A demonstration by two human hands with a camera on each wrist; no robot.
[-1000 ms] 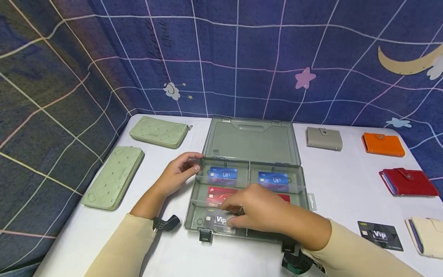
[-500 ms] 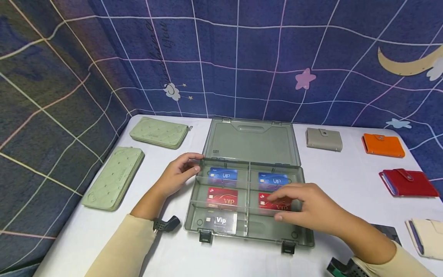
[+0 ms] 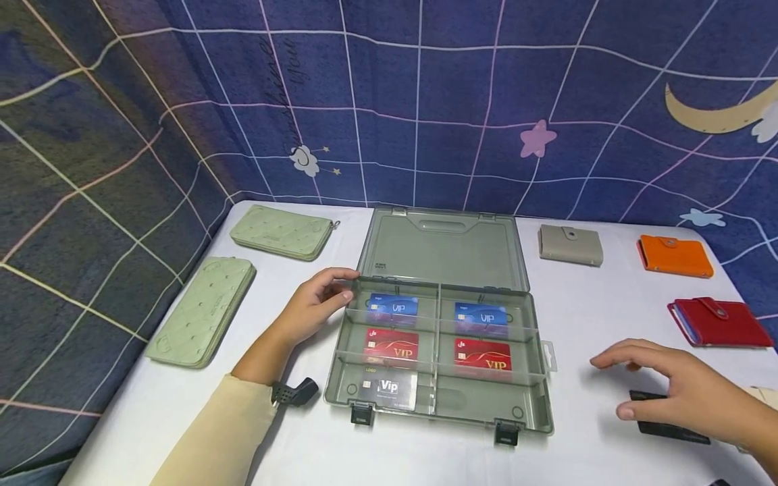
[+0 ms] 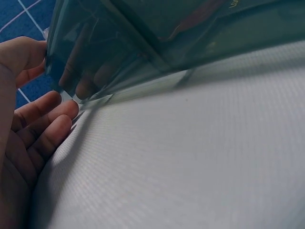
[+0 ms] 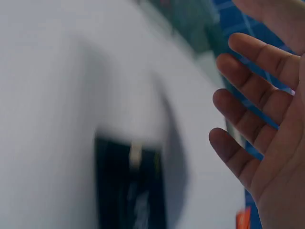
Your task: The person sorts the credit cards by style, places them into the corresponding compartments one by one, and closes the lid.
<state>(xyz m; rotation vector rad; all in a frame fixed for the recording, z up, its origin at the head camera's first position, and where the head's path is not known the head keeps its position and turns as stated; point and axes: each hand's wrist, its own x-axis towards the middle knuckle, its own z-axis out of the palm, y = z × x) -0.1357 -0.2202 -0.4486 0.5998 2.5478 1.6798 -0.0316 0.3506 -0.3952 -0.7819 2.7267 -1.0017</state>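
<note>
In the head view a translucent grey compartment box lies with its lid folded back. My left hand holds its back left corner with thumb and forefinger; in the left wrist view the other fingers curl loosely beside it. Blue VIP cards lie in both back compartments, red VIP cards in both middle ones, and a black VIP card in the front left one. My right hand, fingers spread and holding nothing, is over another black card, which it partly hides; the right wrist view shows that card blurred.
Two green zip wallets lie on the left of the white table. Along the right are grey, orange and red card holders, plus a cream one mostly behind my right hand. A blue patterned curtain stands behind.
My right hand has moved right, from above the box's front left compartment to above the loose black card. The left hand has stayed at the box corner.
</note>
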